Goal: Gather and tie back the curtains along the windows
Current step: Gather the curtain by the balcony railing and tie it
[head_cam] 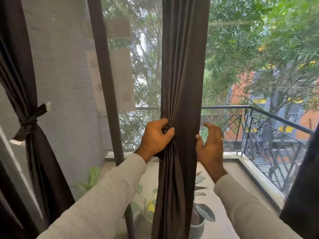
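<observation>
— What's the room like from where you stand?

— Mostly glass. A tall window (259, 66) looks onto trees and an orange building, and a dark upright window frame (107, 83) stands just left of the middle curtain (183, 66). That brown curtain hangs straight down in the centre, and everything else sits around it.

— And beyond it?

— A balcony floor (229, 187), pale, with a black metal railing (259, 121) running off to the curtain's right. Potted plants (146, 204) stand low behind the curtain's foot. Far left of it hangs a second curtain (34, 135), already bunched and knotted with a dark tie (30, 121). A strip of dark cloth (303, 187) shows at the far right edge.

— The hands?

— Grey sleeves on both arms. The left hand (157, 137) has its grip clamped on the middle curtain's left edge, fingers curled into the pinched folds. The right hand (210, 144) lies against the curtain's right edge, its grip apart: fingers spread and loosely bent, thumb (198, 140) touching the cloth. There's a ring (221, 139) on one finger.
</observation>
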Action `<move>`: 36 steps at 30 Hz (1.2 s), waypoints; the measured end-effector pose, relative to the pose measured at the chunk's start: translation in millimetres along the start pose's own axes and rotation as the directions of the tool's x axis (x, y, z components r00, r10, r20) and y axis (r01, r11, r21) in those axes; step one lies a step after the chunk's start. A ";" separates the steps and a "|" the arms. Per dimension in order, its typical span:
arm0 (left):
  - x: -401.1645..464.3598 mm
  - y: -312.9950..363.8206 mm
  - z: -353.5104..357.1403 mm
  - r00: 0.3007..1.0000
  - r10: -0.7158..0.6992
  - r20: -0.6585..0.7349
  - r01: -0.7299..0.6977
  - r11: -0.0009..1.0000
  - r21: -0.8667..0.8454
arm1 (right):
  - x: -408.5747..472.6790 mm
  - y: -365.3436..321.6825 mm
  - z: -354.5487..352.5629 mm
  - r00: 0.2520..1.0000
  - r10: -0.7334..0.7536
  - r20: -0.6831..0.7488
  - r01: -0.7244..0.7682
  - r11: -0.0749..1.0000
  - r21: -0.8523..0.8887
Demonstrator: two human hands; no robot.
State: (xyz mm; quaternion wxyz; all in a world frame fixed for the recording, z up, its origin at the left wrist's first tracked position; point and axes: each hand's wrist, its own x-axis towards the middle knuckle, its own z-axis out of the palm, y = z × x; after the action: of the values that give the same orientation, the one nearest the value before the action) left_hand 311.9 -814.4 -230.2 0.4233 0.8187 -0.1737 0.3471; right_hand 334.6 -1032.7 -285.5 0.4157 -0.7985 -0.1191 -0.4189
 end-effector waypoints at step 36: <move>5.9 4.9 13.9 0.993 -0.098 0.062 0.110 0.967 -0.231 | -14.3 -42.9 6.3 0.982 -0.106 0.156 0.038 0.922 0.385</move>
State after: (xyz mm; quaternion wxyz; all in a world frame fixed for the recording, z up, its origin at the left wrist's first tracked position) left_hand 318.9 -828.5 -228.7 0.5299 0.7796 -0.1808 0.2807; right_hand 306.2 -998.8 -274.1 0.5348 -0.7312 -0.2634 -0.3316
